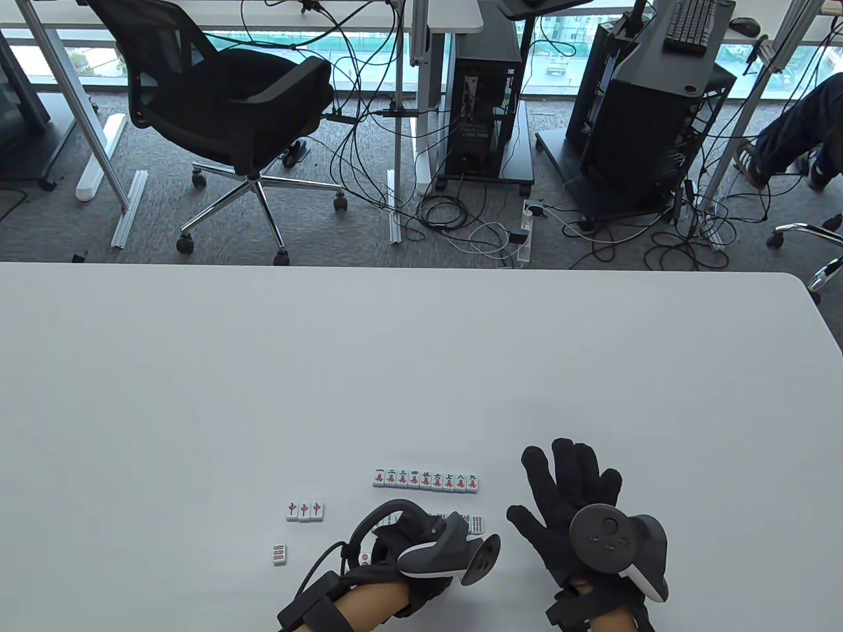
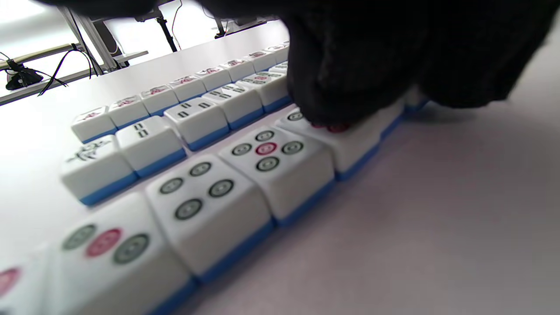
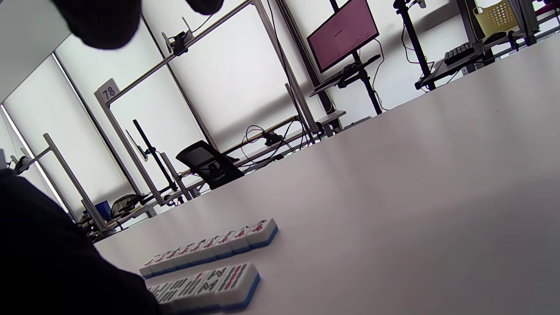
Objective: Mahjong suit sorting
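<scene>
Mahjong tiles (image 1: 427, 478) sorted into rows near the table (image 1: 421, 368) front edge — character row farthest. Left hand (image 1: 421, 546) over the nearest rows, fingertips (image 2: 332, 105) pressing a dot tile (image 2: 354, 140). Right hand (image 1: 579, 507) spread flat beside them — holding nothing.

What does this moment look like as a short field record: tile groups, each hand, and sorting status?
far row: character tiles, nine side by side, face up
middle row: bamboo tiles, mostly hidden under the left hand in the table view
near row: dot tiles, face up
set apart: three red-character tiles; one lone tile
left hand: fingertips on a dot tile in the near row
right hand: fingers spread, holding nothing
status: lone tile not yet joined to a row
</scene>
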`<action>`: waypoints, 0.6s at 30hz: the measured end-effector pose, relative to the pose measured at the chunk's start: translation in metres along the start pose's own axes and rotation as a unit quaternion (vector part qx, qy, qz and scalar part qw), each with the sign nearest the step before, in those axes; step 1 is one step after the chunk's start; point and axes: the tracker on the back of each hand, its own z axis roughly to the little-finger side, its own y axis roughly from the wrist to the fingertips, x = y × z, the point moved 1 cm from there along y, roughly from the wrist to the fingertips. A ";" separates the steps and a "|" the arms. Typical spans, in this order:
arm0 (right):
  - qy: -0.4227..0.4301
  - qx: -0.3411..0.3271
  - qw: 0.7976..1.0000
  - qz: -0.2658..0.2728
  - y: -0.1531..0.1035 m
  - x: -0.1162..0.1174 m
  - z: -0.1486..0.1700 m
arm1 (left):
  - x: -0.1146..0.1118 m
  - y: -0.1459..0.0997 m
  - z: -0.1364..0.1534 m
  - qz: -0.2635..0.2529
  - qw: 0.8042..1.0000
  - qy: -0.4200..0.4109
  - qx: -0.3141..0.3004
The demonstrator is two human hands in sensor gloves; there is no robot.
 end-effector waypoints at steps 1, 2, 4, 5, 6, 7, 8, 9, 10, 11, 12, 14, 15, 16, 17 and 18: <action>0.000 0.000 1.000 0.000 0.000 0.000 0.000 | -0.001 -0.001 0.000 -0.001 1.000 0.002 0.000; -0.002 0.001 1.000 -0.001 0.000 0.000 0.000 | -0.001 -0.002 -0.001 -0.002 1.000 0.004 0.001; -0.002 0.002 1.000 -0.001 0.000 0.000 0.000 | -0.001 -0.006 -0.002 -0.011 1.000 0.014 0.004; -0.003 0.002 1.000 -0.001 0.000 0.000 0.000 | -0.001 -0.009 -0.002 -0.014 1.000 0.018 0.006; -0.003 0.002 1.000 -0.001 0.000 0.000 0.000 | 0.001 -0.013 0.000 -0.020 1.000 0.021 0.010; -0.004 0.002 1.000 -0.002 0.000 0.000 0.000 | 0.003 -0.018 0.004 -0.030 0.999 0.020 0.014; -0.004 0.002 1.000 -0.002 0.000 0.000 0.000 | 0.005 -0.023 0.007 -0.038 0.999 0.018 0.018; -0.005 0.002 1.000 -0.003 0.000 0.001 0.000 | 0.008 -0.031 0.015 -0.048 0.998 0.014 0.024; -0.005 0.002 1.000 -0.003 0.000 0.001 0.000 | 0.011 -0.037 0.021 -0.055 0.998 0.010 0.029; -0.006 0.002 1.000 -0.004 0.000 0.001 0.000 | 0.014 -0.045 0.031 -0.063 0.997 0.004 0.037; -0.006 0.002 1.000 -0.004 0.000 0.001 0.000 | 0.016 -0.050 0.040 -0.066 0.997 -0.001 0.045; -0.008 0.003 1.000 -0.007 0.000 0.000 -0.001 | 0.020 -0.068 0.069 -0.071 0.995 -0.015 0.075; -0.009 0.003 1.000 -0.007 0.000 0.000 -0.001 | 0.021 -0.073 0.079 -0.069 0.993 -0.018 0.089; -0.011 0.004 1.000 -0.008 0.001 0.001 -0.001 | 0.019 -0.081 0.095 -0.066 0.991 -0.022 0.112; -0.011 0.005 1.000 -0.008 0.001 0.001 -0.001 | 0.017 -0.086 0.105 -0.063 0.990 -0.025 0.124; -0.012 0.006 1.000 -0.008 0.001 0.001 0.000 | 0.011 -0.093 0.121 -0.052 0.988 -0.034 0.144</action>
